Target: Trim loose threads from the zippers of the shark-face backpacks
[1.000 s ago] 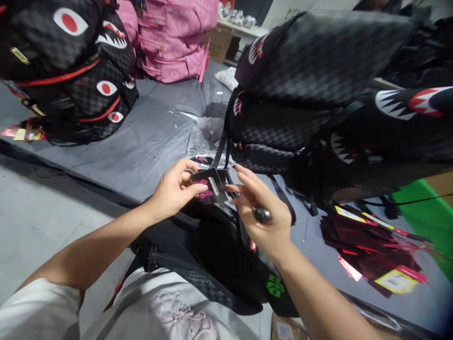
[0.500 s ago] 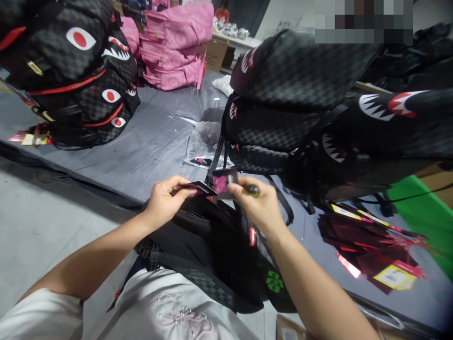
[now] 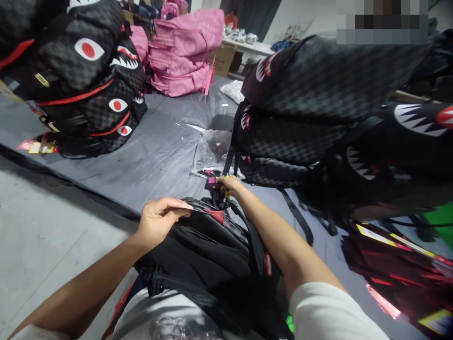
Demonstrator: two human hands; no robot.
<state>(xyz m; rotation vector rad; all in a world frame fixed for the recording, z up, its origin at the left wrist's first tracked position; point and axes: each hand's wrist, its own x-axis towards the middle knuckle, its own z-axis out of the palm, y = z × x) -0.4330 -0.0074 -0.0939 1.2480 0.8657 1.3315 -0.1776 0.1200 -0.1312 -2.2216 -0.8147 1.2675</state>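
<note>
Left hand (image 3: 159,219) — thin card (image 3: 198,209) pinched edge-on above black backpack (image 3: 208,250); right hand (image 3: 231,185) — fingers on black-and-pink card (image 3: 211,180) near clear plastic bag (image 3: 208,155).

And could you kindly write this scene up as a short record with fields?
Left hand: pinching a thin card, nearly edge-on
Right hand: fingertips at a pink-printed card; grip unclear
Nearest the person: black bag
Beyond right hand: clear plastic on the table
Left side: eye-print bags, stacked
Right side: teeth-print bags, stacked
Background: pink bags, stacked
</note>
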